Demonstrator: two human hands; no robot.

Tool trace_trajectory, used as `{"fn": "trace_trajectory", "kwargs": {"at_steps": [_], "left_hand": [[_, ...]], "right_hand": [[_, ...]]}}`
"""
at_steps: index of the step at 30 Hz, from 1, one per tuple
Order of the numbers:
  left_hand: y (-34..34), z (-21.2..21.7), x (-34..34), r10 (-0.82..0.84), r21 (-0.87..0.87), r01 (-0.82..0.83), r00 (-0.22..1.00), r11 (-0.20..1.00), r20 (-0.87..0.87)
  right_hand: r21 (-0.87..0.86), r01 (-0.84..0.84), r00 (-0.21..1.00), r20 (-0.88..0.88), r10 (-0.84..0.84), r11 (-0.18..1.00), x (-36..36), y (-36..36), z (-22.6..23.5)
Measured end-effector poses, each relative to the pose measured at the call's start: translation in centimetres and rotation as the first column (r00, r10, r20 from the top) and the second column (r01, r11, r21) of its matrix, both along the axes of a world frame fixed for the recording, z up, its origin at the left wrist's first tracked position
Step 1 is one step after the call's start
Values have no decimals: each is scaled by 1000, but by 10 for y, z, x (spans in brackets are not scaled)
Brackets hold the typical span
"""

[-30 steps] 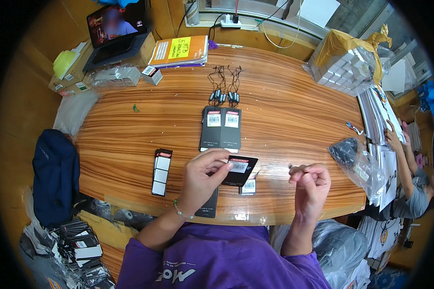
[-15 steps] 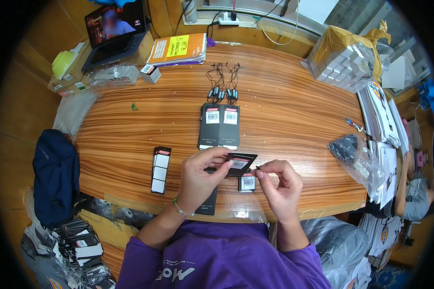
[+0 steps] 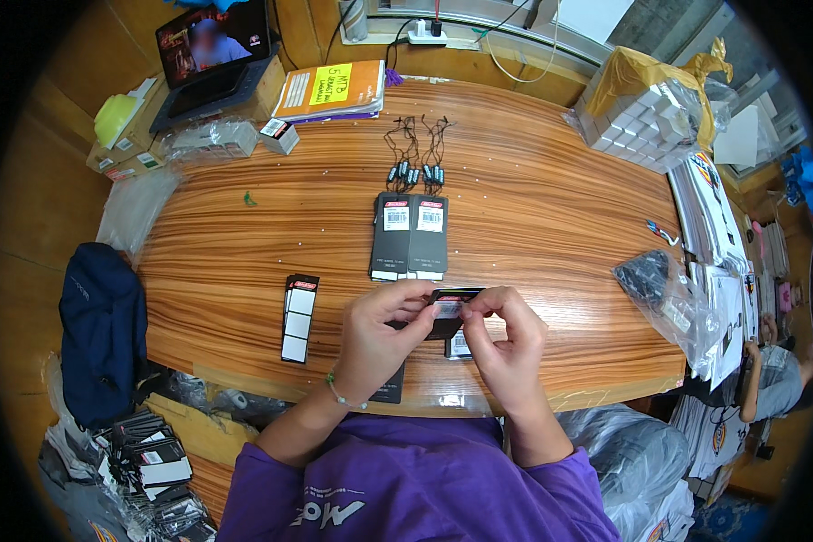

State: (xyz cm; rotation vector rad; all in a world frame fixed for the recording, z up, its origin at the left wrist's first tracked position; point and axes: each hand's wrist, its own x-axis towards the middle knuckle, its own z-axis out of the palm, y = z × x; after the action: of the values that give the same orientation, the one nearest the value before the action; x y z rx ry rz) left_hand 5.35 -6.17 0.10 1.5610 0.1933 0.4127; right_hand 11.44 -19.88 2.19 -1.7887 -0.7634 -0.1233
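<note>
Over the near middle of the table my left hand (image 3: pixel 384 330) is closed on a black hang tag (image 3: pixel 443 325), thumb on its face. My right hand (image 3: pixel 510 339) pinches at the tag's right edge; what lies between its fingertips is largely covered. Beneath the held tag, part of a barcode label (image 3: pixel 459 343) shows. Another dark tag (image 3: pixel 388 388) lies partly under my left wrist. Farther off are two side-by-side piles of dark grey hang tags (image 3: pixel 391 242) with barcode stickers, their black strings (image 3: pixel 409 149) stretched away from me. Left of my hands sits a black-and-white label strip stack (image 3: pixel 298 321).
At the back left stand a laptop (image 3: pixel 210 54), an orange notebook (image 3: pixel 334 88) and a small box (image 3: pixel 279 135). A wrapped block of white boxes (image 3: pixel 637 117) is at the back right. Plastic-bagged items (image 3: pixel 664 294) lie on the right, near another person's arm (image 3: pixel 752 379).
My right hand has moved left and now meets the held tag; before, it pinched a small black piece apart from it. The tag has tilted, and its face shows less.
</note>
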Motion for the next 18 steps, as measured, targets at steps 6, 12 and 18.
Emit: {"fn": "trace_trajectory", "kwargs": {"at_steps": [6, 12, 18], "left_hand": [[-1, 6, -1, -35, 48, 34, 999, 998, 14], [-1, 14, -2, -47, 165, 44, 999, 985, 14], [-1, 12, -1, -18, 319, -8, 997, 948, 77]], "right_hand": [[-32, 12, 998, 54, -10, 999, 2, 2, -1], [38, 15, 999, -44, -13, 999, 2, 2, -9], [129, 28, 994, -112, -13, 991, -2, 3, -17]]}}
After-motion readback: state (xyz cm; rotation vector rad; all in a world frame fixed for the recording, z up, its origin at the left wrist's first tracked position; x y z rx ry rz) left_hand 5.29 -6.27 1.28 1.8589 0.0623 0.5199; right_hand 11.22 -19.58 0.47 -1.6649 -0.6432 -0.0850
